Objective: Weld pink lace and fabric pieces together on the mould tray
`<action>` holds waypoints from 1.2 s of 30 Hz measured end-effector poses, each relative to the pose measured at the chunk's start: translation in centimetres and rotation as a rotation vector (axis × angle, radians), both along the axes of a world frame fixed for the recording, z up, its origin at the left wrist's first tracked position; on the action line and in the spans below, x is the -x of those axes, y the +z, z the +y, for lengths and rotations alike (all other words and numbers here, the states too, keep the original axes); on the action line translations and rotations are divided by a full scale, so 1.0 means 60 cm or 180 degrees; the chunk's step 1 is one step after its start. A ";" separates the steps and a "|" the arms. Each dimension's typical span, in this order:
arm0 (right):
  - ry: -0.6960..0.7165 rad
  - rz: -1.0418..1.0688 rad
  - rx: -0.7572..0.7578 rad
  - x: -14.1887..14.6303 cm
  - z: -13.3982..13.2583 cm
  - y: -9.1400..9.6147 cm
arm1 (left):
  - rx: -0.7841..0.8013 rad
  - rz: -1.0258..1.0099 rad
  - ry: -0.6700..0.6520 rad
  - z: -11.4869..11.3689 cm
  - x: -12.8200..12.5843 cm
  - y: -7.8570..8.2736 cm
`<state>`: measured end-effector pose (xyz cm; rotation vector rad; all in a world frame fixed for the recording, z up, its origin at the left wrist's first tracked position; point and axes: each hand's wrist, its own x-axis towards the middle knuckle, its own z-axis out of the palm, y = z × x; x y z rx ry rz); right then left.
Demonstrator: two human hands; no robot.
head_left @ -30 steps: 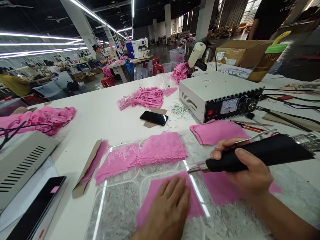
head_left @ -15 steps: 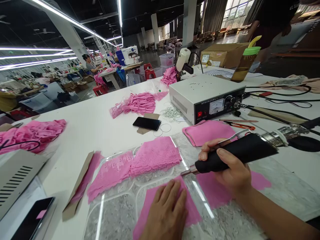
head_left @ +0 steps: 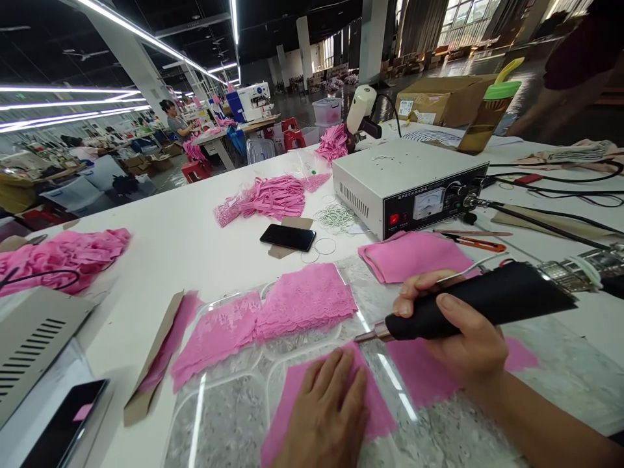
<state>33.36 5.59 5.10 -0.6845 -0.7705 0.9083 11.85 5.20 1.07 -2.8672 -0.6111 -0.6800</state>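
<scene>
Right hand [head_left: 468,338] grips black tool [head_left: 482,302], tip pointing left.

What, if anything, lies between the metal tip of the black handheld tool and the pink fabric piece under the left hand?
Nothing visible does. The black tool in the right hand has its tip just above the pink fabric piece's top corner, beside the left hand.

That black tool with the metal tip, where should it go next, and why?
Probably down a little, onto the top edge of the pink fabric piece. The right hand holds the black tool with its tip just above that edge, while the left hand presses the piece flat.
</scene>
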 end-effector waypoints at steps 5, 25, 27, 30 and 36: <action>0.0074 -0.0119 -0.0093 0.003 0.000 -0.005 | -0.0016 0.0010 0.0003 0.000 0.001 -0.002; 0.0126 -0.0167 -0.0100 -0.015 -0.017 0.016 | -0.0149 -0.0080 -0.0284 -0.013 0.010 -0.011; 0.0177 -0.0215 -0.0119 -0.015 -0.018 0.016 | -0.0142 -0.0114 -0.0282 -0.015 0.009 -0.008; 0.0249 -0.0291 -0.0154 -0.015 -0.018 0.012 | -0.0168 -0.0233 -0.0317 -0.016 0.005 -0.003; 0.0301 -0.0421 -0.0206 -0.014 -0.017 0.010 | -0.0275 -0.0364 -0.0411 -0.018 0.001 -0.008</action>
